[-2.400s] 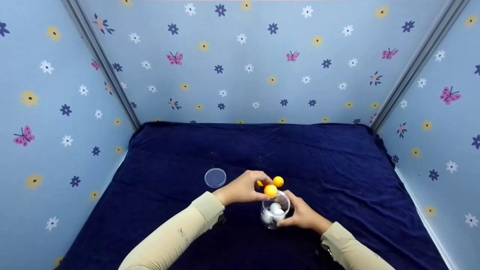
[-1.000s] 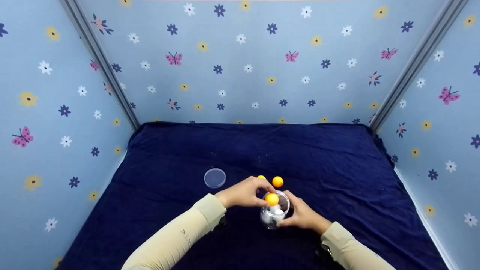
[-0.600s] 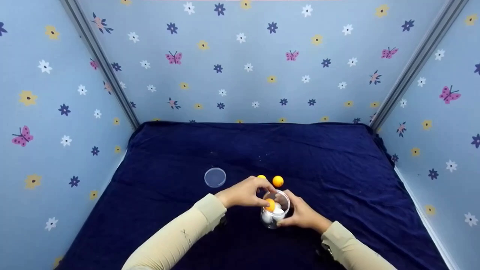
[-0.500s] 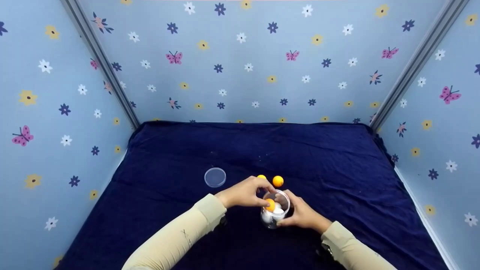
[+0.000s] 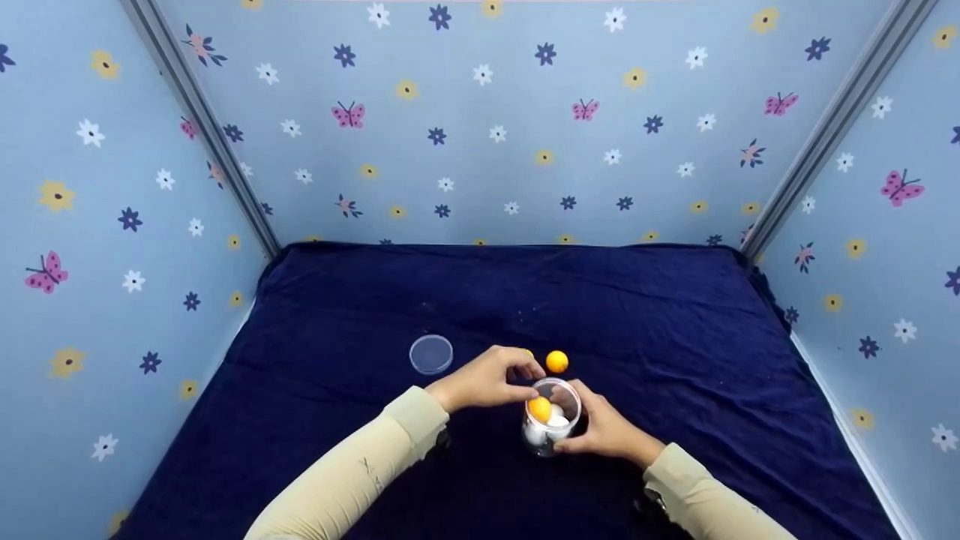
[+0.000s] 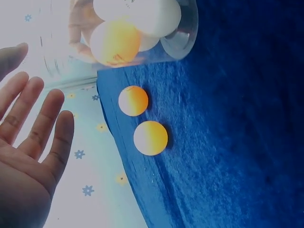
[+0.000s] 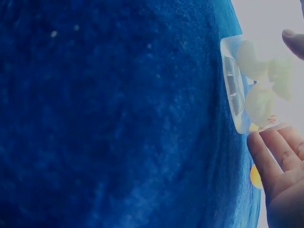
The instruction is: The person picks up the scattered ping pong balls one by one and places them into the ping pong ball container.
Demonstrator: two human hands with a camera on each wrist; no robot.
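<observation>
A clear plastic jar [image 5: 539, 451] stands upright on the dark blue cloth. White ping-pong balls [image 5: 557, 424] and one orange ping-pong ball [image 5: 539, 409] lie inside it. My right hand [image 5: 611, 430] grips the jar's right side, fingers and thumb around the wall. Over the left of the rim hovers my left hand [image 5: 487, 379], holding nothing; in the left wrist view its fingers [image 6: 57, 135] are spread and fairly straight. Behind the jar two loose orange balls [image 6: 150, 137] rest on the cloth. From the head, my left hand almost hides one of them.
A round clear lid [image 5: 431, 354] lies flat on the cloth, left of my left hand. The blue cloth [image 5: 360, 300] covers the whole table. Flowered wall panels [image 5: 480, 165] enclose its back and both sides.
My left hand has lowered an orange ball into the jar, let go of it and risen slightly off the rim. The right hand and jar have stayed in place.
</observation>
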